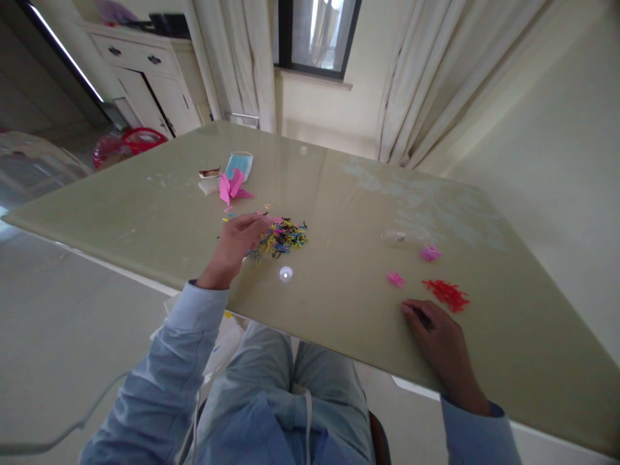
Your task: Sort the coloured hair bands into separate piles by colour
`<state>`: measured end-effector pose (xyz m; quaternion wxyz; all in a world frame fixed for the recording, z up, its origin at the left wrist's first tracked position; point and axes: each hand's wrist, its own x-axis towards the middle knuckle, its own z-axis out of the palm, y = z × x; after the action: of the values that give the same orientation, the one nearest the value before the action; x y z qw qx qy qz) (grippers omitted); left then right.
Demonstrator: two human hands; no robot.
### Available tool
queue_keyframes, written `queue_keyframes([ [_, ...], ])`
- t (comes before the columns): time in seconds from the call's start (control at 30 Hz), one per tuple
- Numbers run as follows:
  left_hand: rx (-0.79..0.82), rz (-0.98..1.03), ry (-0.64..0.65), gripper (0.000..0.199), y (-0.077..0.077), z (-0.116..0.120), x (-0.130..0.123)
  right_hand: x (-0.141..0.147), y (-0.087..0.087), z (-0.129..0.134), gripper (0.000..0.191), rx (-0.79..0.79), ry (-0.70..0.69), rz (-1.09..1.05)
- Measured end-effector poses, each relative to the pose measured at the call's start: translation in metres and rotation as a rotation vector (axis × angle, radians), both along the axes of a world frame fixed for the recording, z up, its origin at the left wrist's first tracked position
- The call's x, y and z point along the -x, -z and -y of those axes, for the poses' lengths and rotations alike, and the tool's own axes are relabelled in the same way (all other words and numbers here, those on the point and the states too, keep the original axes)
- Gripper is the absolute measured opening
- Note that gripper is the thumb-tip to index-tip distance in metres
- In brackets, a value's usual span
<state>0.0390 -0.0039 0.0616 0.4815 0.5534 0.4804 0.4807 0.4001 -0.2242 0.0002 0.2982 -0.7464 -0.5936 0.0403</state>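
My left hand (238,242) reaches over the left edge of a mixed pile of small rubber bands (285,237), black, yellow, blue and pink. Its thumb and fingers are pressed together by some pink bands; whether it grips any is too small to tell. My right hand (438,339) rests on the table, fingers curled in, and what it may hold is hidden. Just beyond that hand lie a heap of red rubber bands (446,295) and a small cluster of pink bands (396,278). A purple-pink clump of bands (430,252) sits farther back.
On the greenish table (339,310) are a clear plastic tube or bottle (394,236) and a small round white object (285,274). Farther left lie a pink folded paper (233,187), a blue face mask (241,165) and a small white item (208,186).
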Motion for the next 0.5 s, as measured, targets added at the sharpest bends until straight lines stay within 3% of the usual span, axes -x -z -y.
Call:
queue_keyframes([
  [0.1, 0.136, 0.248, 0.099, 0.024, -0.009, 0.012, -0.008, 0.001, 0.0, 0.0, 0.035, -0.011, -0.001, 0.002],
  [0.23, 0.182, 0.272, 0.149, 0.028, -0.01, 0.018, -0.016, 0.0, 0.0, 0.001, 0.033, -0.019, -0.016, 0.005],
  [0.3, 0.108, 0.149, 0.081, 0.029, -0.003, 0.015, -0.015, 0.0, 0.0, 0.001, 0.033, -0.021, -0.013, 0.01],
  [0.43, -0.208, -0.359, -0.175, 0.025, 0.012, 0.001, -0.002, 0.001, 0.0, 0.001, 0.034, -0.012, -0.016, 0.019],
  [0.5, -0.302, -0.548, -0.221, 0.027, 0.016, -0.005, 0.005, 0.001, 0.0, 0.001, 0.035, -0.014, -0.019, 0.018],
])
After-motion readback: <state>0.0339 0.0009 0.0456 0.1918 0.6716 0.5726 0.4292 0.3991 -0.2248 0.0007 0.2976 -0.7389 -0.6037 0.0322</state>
